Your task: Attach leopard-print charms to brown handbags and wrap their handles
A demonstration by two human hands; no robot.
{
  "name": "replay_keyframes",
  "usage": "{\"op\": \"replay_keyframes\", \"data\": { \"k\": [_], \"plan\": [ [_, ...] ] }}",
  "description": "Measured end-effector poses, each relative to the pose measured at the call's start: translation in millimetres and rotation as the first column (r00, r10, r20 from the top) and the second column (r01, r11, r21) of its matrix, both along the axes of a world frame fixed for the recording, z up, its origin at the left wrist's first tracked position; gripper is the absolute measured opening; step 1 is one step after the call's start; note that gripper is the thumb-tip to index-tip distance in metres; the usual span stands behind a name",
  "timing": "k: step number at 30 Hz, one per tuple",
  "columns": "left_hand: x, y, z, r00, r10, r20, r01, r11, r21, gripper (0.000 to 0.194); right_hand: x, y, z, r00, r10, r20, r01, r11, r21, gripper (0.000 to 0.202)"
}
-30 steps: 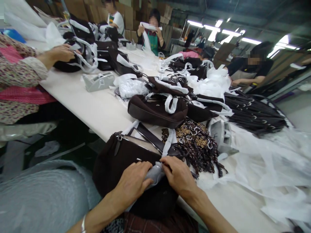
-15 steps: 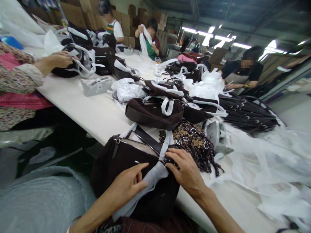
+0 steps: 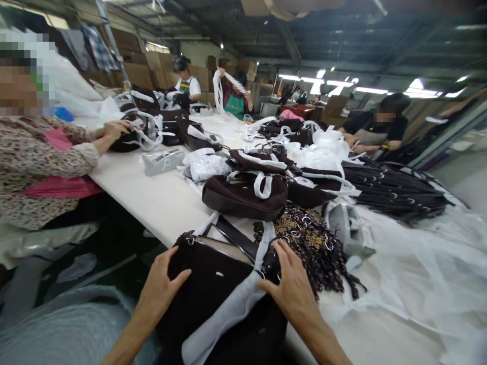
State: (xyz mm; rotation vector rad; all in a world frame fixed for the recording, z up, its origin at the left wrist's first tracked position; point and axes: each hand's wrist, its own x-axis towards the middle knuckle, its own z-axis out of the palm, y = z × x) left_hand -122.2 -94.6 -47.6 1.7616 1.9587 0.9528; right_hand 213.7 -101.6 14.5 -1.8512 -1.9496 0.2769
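A dark brown handbag point(image 3: 205, 299) leans at the table's near edge, its zipped top partly open and pale lining showing. White wrapping point(image 3: 224, 317) covers a strap that runs diagonally across its front. My left hand point(image 3: 162, 284) is at the bag's upper left corner, thumb and fingers spread apart. At the right end, my right hand point(image 3: 292, 284) grips the bag beside the strap ring, thumb on the front and fingers over the top edge. A black handle with white wrapping stands up from the opening.
Behind lie another brown handbag point(image 3: 245, 197), a heap of beaded chains point(image 3: 308, 233) and a grey tape dispenser point(image 3: 346, 228). Black straps point(image 3: 395, 190) and white sheeting point(image 3: 426, 258) are at right. A bubble-wrap roll point(image 3: 72, 324) stands lower left. Co-workers handle bags around the table.
My left hand has moved from the front wrapping to the bag's left corner and opened out. The wrapped strap now lies flatter across the front. My right hand stays at the right end.
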Motion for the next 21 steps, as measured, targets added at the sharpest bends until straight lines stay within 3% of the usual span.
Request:
{"op": "replay_keyframes", "data": {
  "k": [3,6,8,10,12,14,17,21],
  "plan": [
    [-9.5,-9.4,0.2,0.991,0.059,-0.121,-0.046,0.994,0.103,0.065,0.0,19.4,-5.7,0.996,0.03,0.09,-0.024,0.998,-0.064,0.087],
    [-27.8,-18.0,-11.1,0.979,0.166,-0.12,-0.145,0.976,0.165,0.072,17.4,17.7,0.4,0.997,0.035,0.068,-0.037,0.999,0.022,0.083],
    [-39.0,-22.3,-22.8,0.974,0.228,0.007,-0.228,0.971,0.071,0.083,27.4,8.8,14.1,0.999,0.043,0.012,-0.044,0.988,0.151,0.067],
    [-45.3,-25.2,-32.4,0.93,0.299,0.214,-0.279,0.953,-0.12,0.091,29.3,0.5,29.2,0.985,0.171,0.001,-0.167,0.96,0.224,0.048],
    [-45.6,-26.9,-36.1,0.819,0.368,0.44,-0.228,0.913,-0.338,0.089,21.6,-3.3,37.5,0.93,0.363,0.052,-0.366,0.915,0.171,0.03],
    [-41.3,-28.0,-33.7,0.664,0.412,0.624,-0.08,0.868,-0.49,0.078,8.4,-1.6,35.6,0.889,0.442,0.121,-0.45,0.892,0.048,0.018],
    [-32.3,-30.6,-25.7,0.467,0.437,0.769,0.122,0.829,-0.545,0.071,-4.8,5.0,21.2,0.93,0.324,0.173,-0.329,0.944,0.002,0.014],
    [-24.3,-33.6,-20.3,0.326,0.425,0.844,0.194,0.844,-0.5,0.085,16.3,2.8,3.5,0.996,0.095,0.004,-0.093,0.974,0.207,0.033]
  ]
}}
